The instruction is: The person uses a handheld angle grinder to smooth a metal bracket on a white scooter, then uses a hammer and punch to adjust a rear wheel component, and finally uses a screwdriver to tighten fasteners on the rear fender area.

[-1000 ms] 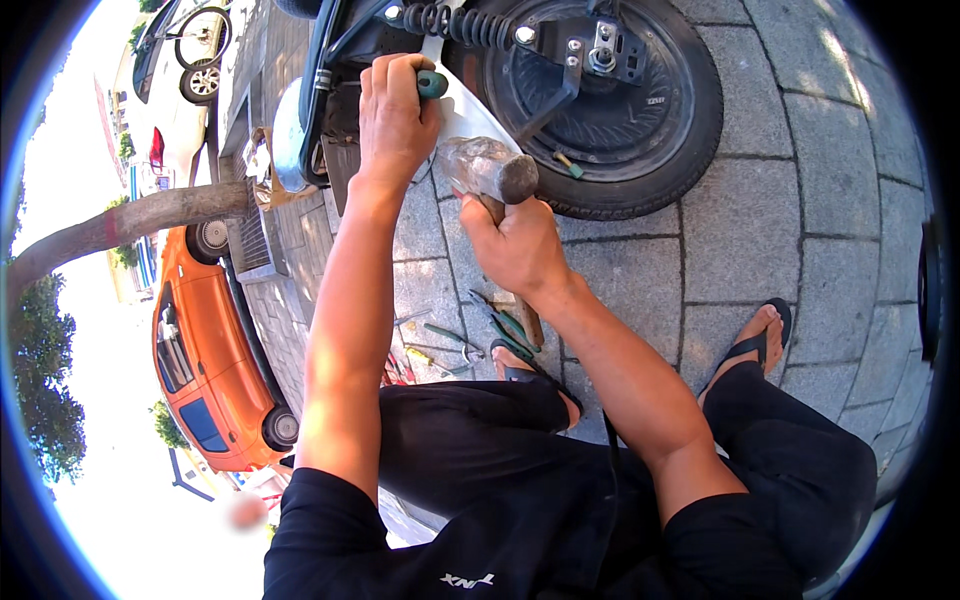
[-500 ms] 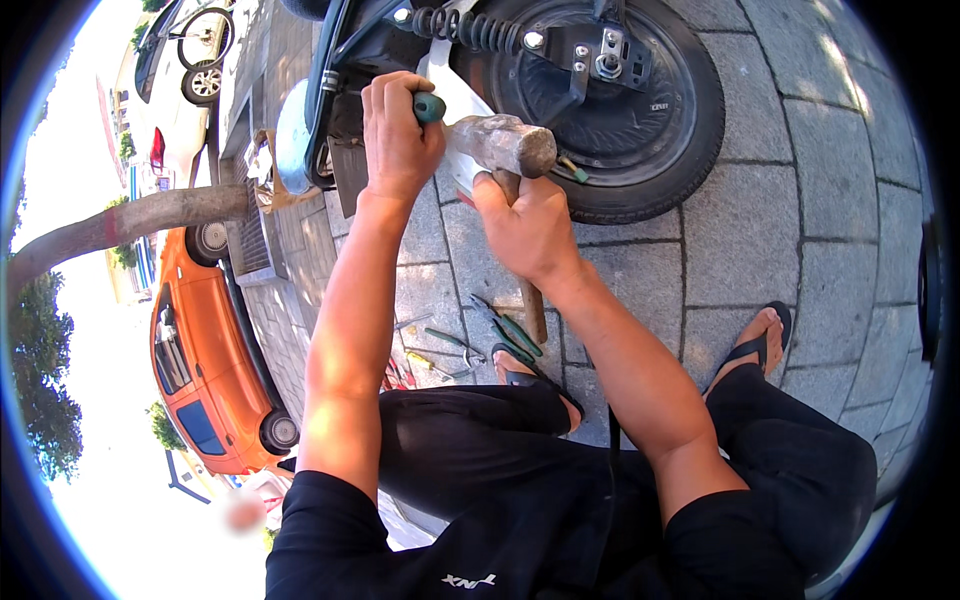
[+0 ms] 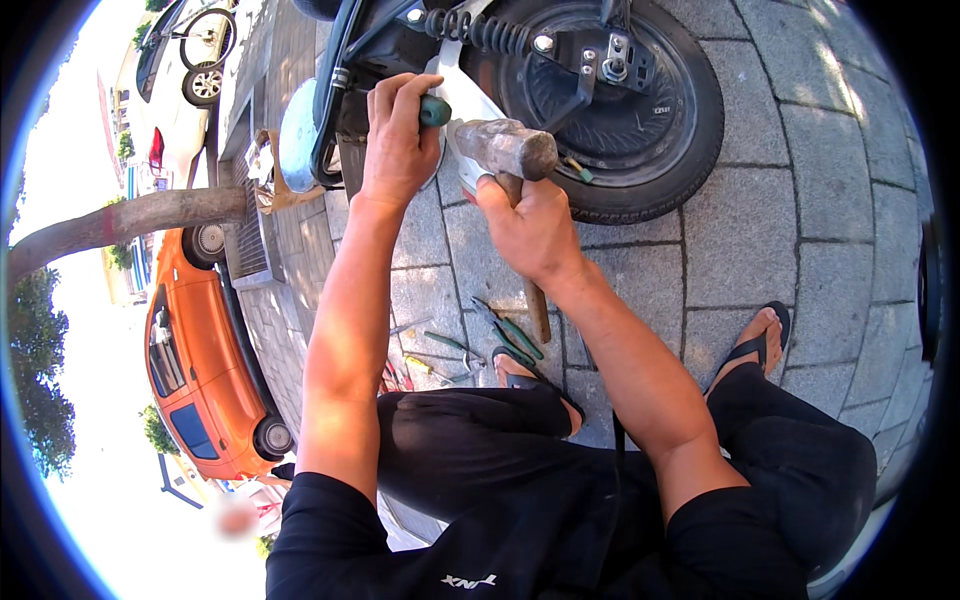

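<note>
My left hand (image 3: 398, 140) is closed round a tool with a rounded green handle (image 3: 435, 111); its working end is hidden. In my right hand (image 3: 535, 228) is a hammer (image 3: 506, 148), gripped by its wooden shaft just below the worn head. The hammer head is close to the right of the green handle. Both hands are beside the black rear wheel (image 3: 590, 110) of a scooter or similar two-wheeler. A white panel (image 3: 462, 85) passes behind the green handle and hammer head.
Green-handled pliers (image 3: 507, 325) and several other hand tools (image 3: 430, 368) lie on the paving (image 3: 740, 245) by my left foot. A coil-spring shock absorber (image 3: 480, 32) is above my hands. A tree trunk (image 3: 130, 225) and an orange car (image 3: 205, 360) are at left.
My left hand's upper fingers have loosened and stretched a little over the green handle. The hammer stays almost where it was, and the view has shifted slightly.
</note>
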Motion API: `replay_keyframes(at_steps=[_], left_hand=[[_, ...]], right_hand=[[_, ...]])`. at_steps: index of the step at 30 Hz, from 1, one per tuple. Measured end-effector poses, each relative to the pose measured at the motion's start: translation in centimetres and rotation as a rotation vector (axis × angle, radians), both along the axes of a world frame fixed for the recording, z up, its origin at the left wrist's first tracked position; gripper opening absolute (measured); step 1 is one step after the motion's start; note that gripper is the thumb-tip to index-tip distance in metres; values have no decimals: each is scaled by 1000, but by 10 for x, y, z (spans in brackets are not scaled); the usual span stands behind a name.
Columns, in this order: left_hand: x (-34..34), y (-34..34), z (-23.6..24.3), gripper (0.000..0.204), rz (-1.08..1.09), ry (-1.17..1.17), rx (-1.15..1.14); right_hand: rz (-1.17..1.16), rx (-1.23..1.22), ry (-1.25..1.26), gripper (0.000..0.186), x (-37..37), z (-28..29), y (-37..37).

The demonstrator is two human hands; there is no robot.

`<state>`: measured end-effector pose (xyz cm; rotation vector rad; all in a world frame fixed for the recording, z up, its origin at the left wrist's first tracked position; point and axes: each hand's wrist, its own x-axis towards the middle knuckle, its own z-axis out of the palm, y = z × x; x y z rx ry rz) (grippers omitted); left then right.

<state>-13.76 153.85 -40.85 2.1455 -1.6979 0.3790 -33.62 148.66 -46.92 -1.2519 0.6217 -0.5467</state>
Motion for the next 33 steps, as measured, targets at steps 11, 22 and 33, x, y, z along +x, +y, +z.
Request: replay_keyframes(at_steps=[11, 22, 33], left_hand=[[6, 10, 9, 40, -37, -30, 66], [13, 18, 0, 38, -94, -9, -62], [13, 20, 20, 36, -76, 147, -168]], right_hand=[[-27, -37, -77, 29, 7, 11, 10], [-41, -62, -210, 23, 8, 11, 22], [-173, -403, -407, 17, 5, 51, 33]])
